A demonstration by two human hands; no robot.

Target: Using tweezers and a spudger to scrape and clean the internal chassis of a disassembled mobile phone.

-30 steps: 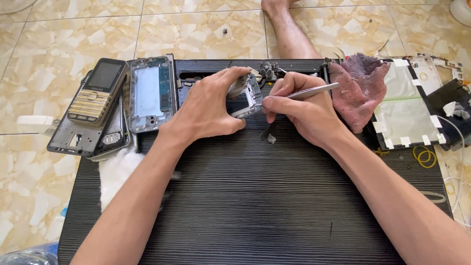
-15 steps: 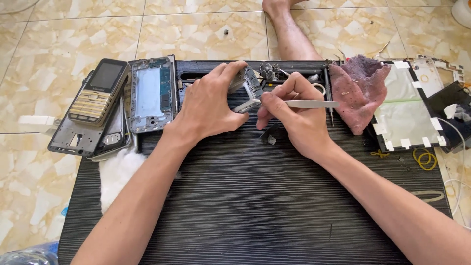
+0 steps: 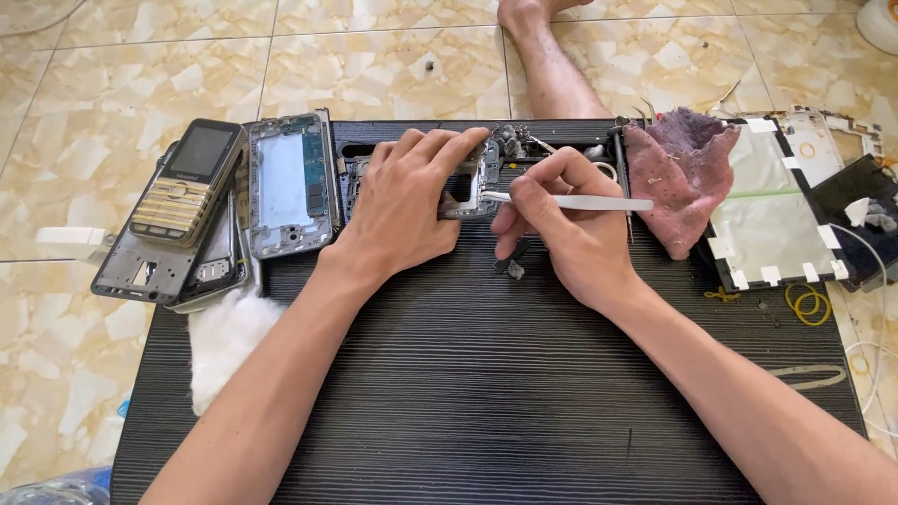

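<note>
— Starting at the left, what's lying there?

— A keypad phone (image 3: 187, 183) on top of some stripped phone frames, and just beside it an open phone frame (image 3: 291, 183) with a pale inside. A wad of white cotton (image 3: 227, 342) sits below them, on the edge of the black ribbed desk (image 3: 486, 402).

— And the hands?

— His left hand (image 3: 404, 211) is clamped over a small metal phone part (image 3: 470, 188) near the back of the desk, fingers curled round its top edge. His right hand (image 3: 571, 234) is closed in a pinch on white tweezers (image 3: 571, 200), whose tip touches that part.

— Further right?

— A purple rag (image 3: 683, 178), then a white-taped panel (image 3: 767, 210), and a yellow wire loop (image 3: 809, 304). A bare leg (image 3: 552, 70) rests on the tiled floor (image 3: 374, 65) behind.
</note>
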